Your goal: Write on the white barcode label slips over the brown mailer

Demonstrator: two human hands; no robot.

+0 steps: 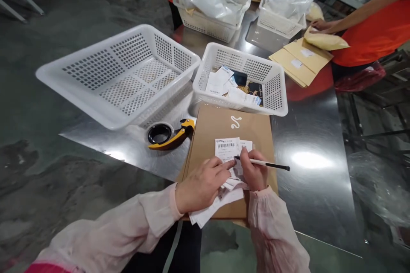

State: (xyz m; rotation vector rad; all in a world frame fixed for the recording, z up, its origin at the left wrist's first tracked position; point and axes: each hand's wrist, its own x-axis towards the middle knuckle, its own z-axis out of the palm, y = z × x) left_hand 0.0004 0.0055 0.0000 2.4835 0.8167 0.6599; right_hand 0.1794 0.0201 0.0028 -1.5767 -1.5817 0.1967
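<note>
- While the left hand (200,185) presses flat on a sheaf of slips (214,205) lying on the box (221,128), the right hand (254,172) is closed round a pen (267,164), its tip at the barcode label (226,148); the hands sit close together, almost touching, each clamped on its own thing
- Judged from this, the step in hand is marking or checking off the label against the slips; the box lies flat on the surface (314,136), at its near edge, just in front of the person
- As a judgement, the next move calls for a steady left hand so the slips do not slide, and a light pen stroke on thin paper; the loose slips overhang the box's near edge and could slip off
- Counted: one box; one pen; one label with a smaller tag beside it; several slips, too overlapped to number
- Baskets: four white ones; a large one (121,72) with nothing in it at left; a smaller one (243,79) touching the box's far edge, holding papers and dark items; two far ones heaped with plastic bags
- One tape dispenser (168,134), yellow and black, just left of the box
- One co-worker in an orange shirt (374,30) at far right, a hand on padded envelopes (304,59); another orange garment shows behind the far baskets
</note>
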